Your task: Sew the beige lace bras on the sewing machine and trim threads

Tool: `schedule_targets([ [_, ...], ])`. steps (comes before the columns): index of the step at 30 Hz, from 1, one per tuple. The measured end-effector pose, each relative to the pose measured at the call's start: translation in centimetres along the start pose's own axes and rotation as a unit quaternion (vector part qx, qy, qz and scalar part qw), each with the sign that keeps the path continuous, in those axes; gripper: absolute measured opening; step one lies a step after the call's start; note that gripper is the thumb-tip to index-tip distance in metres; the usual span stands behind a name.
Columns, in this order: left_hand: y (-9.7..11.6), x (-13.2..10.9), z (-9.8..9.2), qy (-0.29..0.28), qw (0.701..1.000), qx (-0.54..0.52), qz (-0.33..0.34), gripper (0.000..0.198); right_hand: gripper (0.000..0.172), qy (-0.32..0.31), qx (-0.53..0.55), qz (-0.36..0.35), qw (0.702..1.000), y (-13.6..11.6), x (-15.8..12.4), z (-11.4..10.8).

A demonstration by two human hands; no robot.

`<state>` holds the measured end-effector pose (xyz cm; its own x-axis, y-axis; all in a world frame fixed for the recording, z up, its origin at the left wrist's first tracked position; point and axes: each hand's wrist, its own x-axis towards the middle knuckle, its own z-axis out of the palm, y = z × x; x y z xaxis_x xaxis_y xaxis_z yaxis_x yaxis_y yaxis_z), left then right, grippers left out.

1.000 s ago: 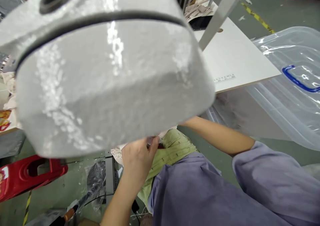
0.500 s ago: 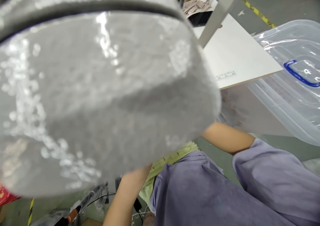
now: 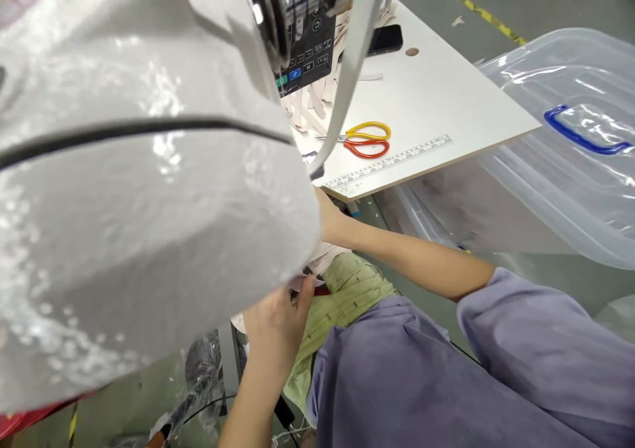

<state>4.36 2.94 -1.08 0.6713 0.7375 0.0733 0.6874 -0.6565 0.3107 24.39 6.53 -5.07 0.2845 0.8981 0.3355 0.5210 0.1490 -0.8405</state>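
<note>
The light-grey head of a sewing machine (image 3: 163,236) fills the left half of the view, close up and glossy. My left hand (image 3: 278,315) is under its lower right edge. Its thumb lies against a pale piece of fabric (image 3: 327,255), with the fingers bent and partly covered by the machine. My right hand (image 3: 331,220) reaches in beside the table corner, behind the machine's edge. Only its back and wrist show, and its fingers are hidden. Pale fabric lies between the two hands, above the green apron (image 3: 347,289) on my lap.
On the white table (image 3: 426,97) lie scissors (image 3: 370,139) with yellow and red handles, a clear ruler (image 3: 391,163), a phone (image 3: 387,40) and pale strips (image 3: 307,107). A control panel (image 3: 307,57) stands behind a white post (image 3: 350,71). Right is a clear plastic bin (image 3: 570,170) with a blue latch.
The view has shifted, so the machine head now sits further left. Both hands, the scissors, the control panel and the pale fabric have come into sight.
</note>
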Motion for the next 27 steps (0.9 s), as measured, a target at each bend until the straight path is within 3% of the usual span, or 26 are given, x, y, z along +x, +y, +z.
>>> schedule_targets([
  [4, 0.2, -0.1, -0.3, -0.007, 1.000, 0.021, -0.002, 0.060, 0.022, -0.002, -0.005, 0.012, 1.000, 0.0, 0.0, 0.0],
  [9, 0.4, -0.2, -0.2, -0.009, 0.999, 0.046, -0.020, 0.057, 0.029, -0.002, 0.005, -0.025, 1.000, 0.5, -0.1, 0.1],
  [13, 0.9, -0.1, 0.1, -0.019, 1.000, 0.018, -0.010, 0.057, 0.028, 0.015, 0.033, -0.027, 0.999, 0.7, -0.3, -0.2],
  [20, 0.4, -0.5, 0.3, -0.011, 0.998, 0.057, -0.024, 0.061, 0.029, 0.009, 0.055, -0.017, 0.998, 0.2, -0.2, 0.0],
  [24, 0.1, -0.8, 0.9, 0.009, 0.998, 0.033, -0.048, 0.081, 0.042, 0.038, 0.162, 0.045, 0.985, 0.2, -2.1, -0.3],
  [27, 0.1, -1.4, 1.8, 0.031, 0.997, 0.019, -0.068, 0.099, 0.038, 0.040, 0.229, 0.089, 0.968, 0.0, -5.0, -1.0],
])
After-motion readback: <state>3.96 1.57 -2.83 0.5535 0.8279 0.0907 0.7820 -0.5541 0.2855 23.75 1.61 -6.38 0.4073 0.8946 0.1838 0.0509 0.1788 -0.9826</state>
